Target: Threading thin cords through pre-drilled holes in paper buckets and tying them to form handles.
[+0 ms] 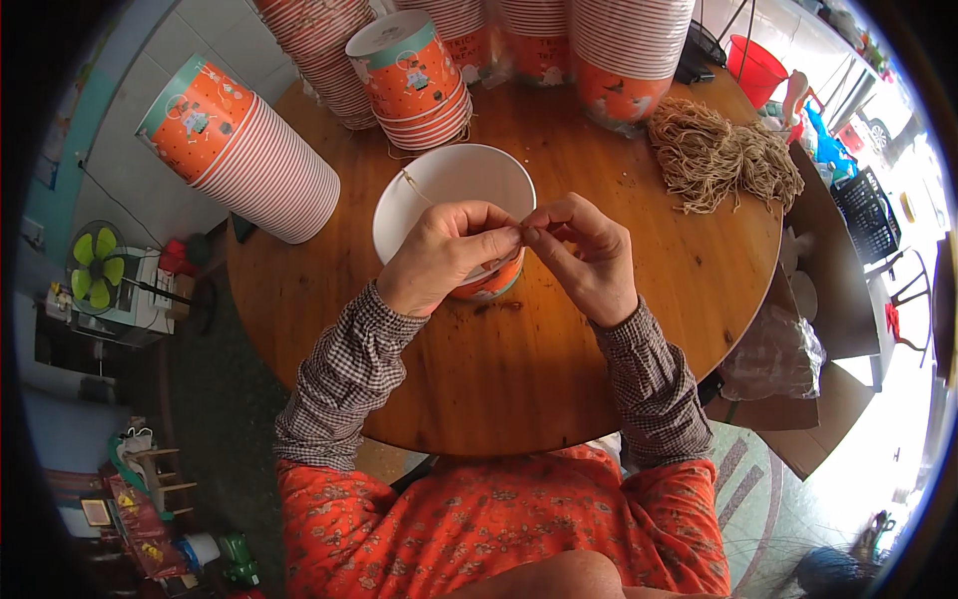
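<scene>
A white-lined paper bucket (461, 172) with an orange printed outside stands on the round wooden table in front of me. A thin tan cord (414, 186) hangs at its left side and runs behind my left hand (451, 250). Thumb and forefinger of that hand pinch together over the bucket's near right rim. Opposite, my right hand (589, 254) pinches too, its fingertips meeting those of the left. What lies between them seems to be the cord's end, mostly hidden by the fingers.
A tall stack of orange buckets (261, 160) leans at the left. More stacks (417, 85) crowd the table's far side, some in clear plastic (629, 60). A heap of tan cords (718, 155) lies at the far right. Open cardboard boxes (833, 270) stand beyond the table's right edge.
</scene>
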Tool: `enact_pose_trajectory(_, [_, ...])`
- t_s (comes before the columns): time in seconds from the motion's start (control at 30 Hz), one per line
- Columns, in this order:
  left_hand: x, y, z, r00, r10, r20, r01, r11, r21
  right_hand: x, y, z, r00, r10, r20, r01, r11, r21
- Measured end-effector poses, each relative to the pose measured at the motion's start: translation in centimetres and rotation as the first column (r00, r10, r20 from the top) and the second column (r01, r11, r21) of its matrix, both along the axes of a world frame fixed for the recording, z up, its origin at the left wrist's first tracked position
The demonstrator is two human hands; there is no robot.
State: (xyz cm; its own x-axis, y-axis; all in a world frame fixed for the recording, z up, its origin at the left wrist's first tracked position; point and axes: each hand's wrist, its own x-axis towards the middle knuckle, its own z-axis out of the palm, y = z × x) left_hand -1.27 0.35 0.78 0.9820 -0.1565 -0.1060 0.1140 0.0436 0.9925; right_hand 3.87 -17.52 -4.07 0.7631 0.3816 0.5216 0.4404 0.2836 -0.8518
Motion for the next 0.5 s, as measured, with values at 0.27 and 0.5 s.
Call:
enact_pose_trajectory(0.27, [0.09, 0.20, 0.01, 0.999, -0.037, 0.002, 0.037, 0.999, 0.014, 0.17, -0.36, 0.16, 0.977, 0.093, -0.192, -0.083, 0.995, 0.060])
enact_pose_trajectory(0.5, [0.09, 0.12, 0.23, 0.999, -0.048, 0.009, 0.047, 0.999, 0.025, 0.15, -0.53, 0.51, 0.954, 0.110, -0.279, -0.099, 0.994, 0.055])
